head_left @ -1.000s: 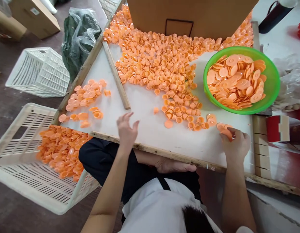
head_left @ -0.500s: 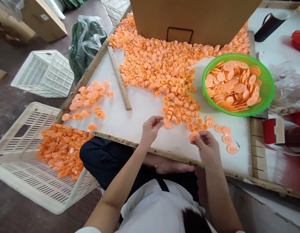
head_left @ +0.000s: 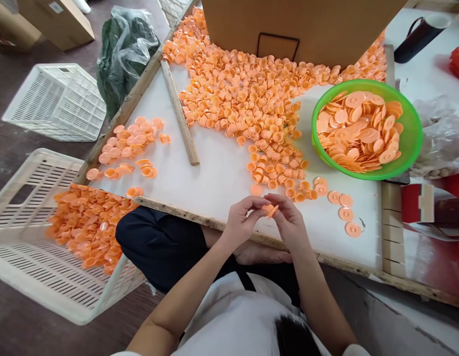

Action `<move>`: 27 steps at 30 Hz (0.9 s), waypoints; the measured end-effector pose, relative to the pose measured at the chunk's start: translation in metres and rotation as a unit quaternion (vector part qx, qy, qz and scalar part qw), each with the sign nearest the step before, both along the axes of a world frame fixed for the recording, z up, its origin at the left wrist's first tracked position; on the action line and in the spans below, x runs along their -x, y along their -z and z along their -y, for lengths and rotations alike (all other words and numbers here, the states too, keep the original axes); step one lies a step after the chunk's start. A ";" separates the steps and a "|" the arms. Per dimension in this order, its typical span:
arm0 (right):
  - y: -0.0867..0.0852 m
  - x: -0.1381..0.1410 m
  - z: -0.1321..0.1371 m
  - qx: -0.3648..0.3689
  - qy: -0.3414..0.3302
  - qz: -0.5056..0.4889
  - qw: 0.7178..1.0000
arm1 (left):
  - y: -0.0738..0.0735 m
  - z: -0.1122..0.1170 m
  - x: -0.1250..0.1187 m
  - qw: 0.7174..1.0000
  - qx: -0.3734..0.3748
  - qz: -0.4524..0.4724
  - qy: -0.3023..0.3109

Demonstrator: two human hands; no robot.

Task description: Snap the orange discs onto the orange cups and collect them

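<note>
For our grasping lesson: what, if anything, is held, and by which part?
Orange plastic pieces, pinched near their edges between left grip and right grip; exact contacts hidden.

Upper left: a brown carton bearing a white label rested on the dark floor. Below it, a white slatted crate stood near a dark green sack partly covered by clear plastic. Top centre: a large cardboard box showed a black outline on its near face. Right: a dark mug appeared near a partly visible red item; nearer lay a crumpled transparent bag and a red-and-white box.
</note>
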State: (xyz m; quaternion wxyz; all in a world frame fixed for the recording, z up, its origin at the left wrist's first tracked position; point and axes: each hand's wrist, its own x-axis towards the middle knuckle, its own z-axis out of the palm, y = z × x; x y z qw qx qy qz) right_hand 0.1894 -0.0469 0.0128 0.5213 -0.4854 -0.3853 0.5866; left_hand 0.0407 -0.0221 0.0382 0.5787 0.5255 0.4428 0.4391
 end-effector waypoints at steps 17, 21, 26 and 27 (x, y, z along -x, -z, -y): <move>-0.025 0.009 0.010 -0.058 0.019 0.093 0.994 | -0.007 0.021 0.007 0.994 -0.085 -0.061 -0.011; -0.027 0.004 0.011 -0.052 -0.018 0.057 0.997 | -0.012 0.022 0.009 0.991 -0.111 -0.070 0.013; -0.027 0.001 0.014 -0.059 -0.019 0.028 0.998 | -0.012 0.028 0.010 0.987 -0.142 -0.067 0.022; -0.027 0.002 0.014 -0.059 -0.015 0.028 0.998 | -0.011 0.029 0.009 0.987 -0.144 -0.066 0.022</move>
